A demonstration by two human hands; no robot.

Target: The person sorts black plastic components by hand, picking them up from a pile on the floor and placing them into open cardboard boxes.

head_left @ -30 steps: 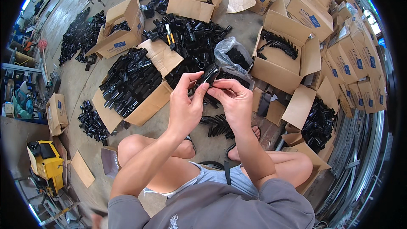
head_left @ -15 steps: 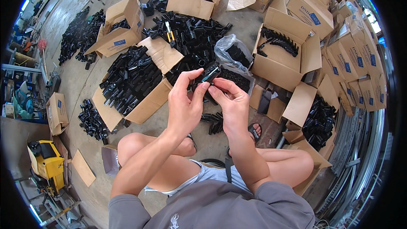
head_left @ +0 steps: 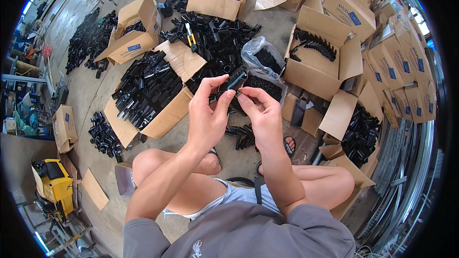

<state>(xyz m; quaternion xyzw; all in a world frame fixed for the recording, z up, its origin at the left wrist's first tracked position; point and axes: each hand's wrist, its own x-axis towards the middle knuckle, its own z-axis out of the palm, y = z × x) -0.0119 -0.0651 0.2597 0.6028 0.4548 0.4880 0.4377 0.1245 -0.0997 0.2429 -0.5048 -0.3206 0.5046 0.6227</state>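
Between my two hands, held up in front of me, is a glossy black tubular plastic part (head_left: 236, 79). Thumb and fingers of my left hand (head_left: 210, 107) grip its left side. My right hand (head_left: 260, 110) pinches at its near end, the thumb close to the left thumb; whether a smaller piece sits between the fingertips I cannot make out. Beyond the hands lies a heap of similar black parts (head_left: 217, 36). Just behind my right hand, a clear plastic bag (head_left: 262, 48) and a bag of small black pieces (head_left: 267, 88) stand partly hidden.
An open carton (head_left: 165, 119) full of black parts is at left; another carton (head_left: 313, 81) with a row of parts stands at right. A yellow-handled cutter (head_left: 191, 38) lies by a cardboard flap. Stacked boxes (head_left: 392, 62) and metal profiles (head_left: 406, 177) line the right, a yellow machine (head_left: 57, 181) the left.
The black part has tilted and turned slightly in my fingers, showing more of its upper end. Both hands stay in nearly the same place.
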